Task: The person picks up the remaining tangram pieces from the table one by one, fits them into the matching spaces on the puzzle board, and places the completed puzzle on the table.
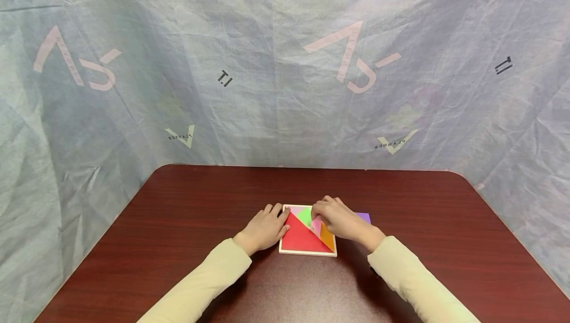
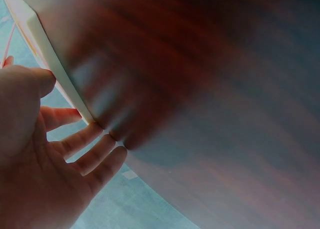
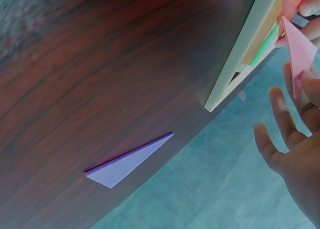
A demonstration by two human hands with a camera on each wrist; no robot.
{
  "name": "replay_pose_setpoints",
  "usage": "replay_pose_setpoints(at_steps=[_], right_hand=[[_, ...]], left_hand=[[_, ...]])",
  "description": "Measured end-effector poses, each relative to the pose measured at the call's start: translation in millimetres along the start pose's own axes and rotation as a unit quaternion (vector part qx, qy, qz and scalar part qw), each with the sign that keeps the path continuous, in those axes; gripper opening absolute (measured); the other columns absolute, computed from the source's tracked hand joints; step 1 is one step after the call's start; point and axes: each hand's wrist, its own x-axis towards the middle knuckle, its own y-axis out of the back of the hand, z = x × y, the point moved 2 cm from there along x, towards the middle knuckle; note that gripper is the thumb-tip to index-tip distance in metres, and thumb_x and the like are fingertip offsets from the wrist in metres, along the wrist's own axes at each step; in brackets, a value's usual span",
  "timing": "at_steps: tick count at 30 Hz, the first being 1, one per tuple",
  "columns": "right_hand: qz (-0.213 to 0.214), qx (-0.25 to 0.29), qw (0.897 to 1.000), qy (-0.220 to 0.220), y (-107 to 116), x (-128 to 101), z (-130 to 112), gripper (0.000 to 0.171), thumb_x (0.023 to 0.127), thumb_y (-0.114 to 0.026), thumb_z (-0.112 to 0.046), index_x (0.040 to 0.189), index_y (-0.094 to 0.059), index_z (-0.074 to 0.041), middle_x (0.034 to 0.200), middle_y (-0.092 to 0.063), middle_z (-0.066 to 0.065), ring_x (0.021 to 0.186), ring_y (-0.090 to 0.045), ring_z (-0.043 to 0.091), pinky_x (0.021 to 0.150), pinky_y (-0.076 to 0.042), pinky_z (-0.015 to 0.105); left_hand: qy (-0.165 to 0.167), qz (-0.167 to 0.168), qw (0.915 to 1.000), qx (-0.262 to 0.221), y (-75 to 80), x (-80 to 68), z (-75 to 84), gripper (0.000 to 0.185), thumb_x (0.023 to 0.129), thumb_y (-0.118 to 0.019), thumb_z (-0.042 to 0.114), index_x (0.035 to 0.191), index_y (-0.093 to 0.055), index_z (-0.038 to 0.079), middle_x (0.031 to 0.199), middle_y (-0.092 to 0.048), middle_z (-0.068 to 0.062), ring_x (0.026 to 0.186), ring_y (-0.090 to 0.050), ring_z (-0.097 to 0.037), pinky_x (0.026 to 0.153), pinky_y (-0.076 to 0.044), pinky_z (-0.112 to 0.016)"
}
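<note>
A white-rimmed tangram tray [image 1: 307, 253] lies on the table, holding a large red triangle [image 1: 300, 239], an orange piece [image 1: 327, 237], a green piece [image 1: 305, 215] and a pale pink piece [image 1: 295, 209]. My left hand [image 1: 264, 229] rests along the tray's left side, its fingers extended and touching the edge. Above the tray's right half, my right hand [image 1: 342, 218] pinches a pink triangular piece [image 3: 301, 51] between thumb and fingers. In the right wrist view that piece is tilted up off the tray. The right hand hides the tray's far right corner in the head view.
A purple triangular piece [image 3: 129, 164] lies flat on the dark red-brown table [image 1: 213, 194], to the right of the tray. Behind the table hangs a grey printed cloth [image 1: 276, 90], which also runs down both sides.
</note>
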Motion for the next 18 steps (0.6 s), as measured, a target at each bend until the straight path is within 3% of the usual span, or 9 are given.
replay_pose_setpoints(at_steps=[18], right_hand=[[-0.014, -0.017, 1.000, 0.005, -4.4, 3.1, -4.6, 0.019, 0.082, -0.059, 0.004, 0.080, -0.061, -0.015, 0.080, -0.061, -0.005, 0.085, -0.050, 0.013, 0.075, -0.038, 0.034]], left_hand=[[0.003, 0.000, 1.0000, -0.004, 0.8, -0.4, 0.7, 0.046, 0.095, -0.043, 0.037, 0.133, -0.047, 0.012, 0.126, -0.046, -0.011, 0.108, -0.047, -0.026, 0.086, -0.045, -0.038]])
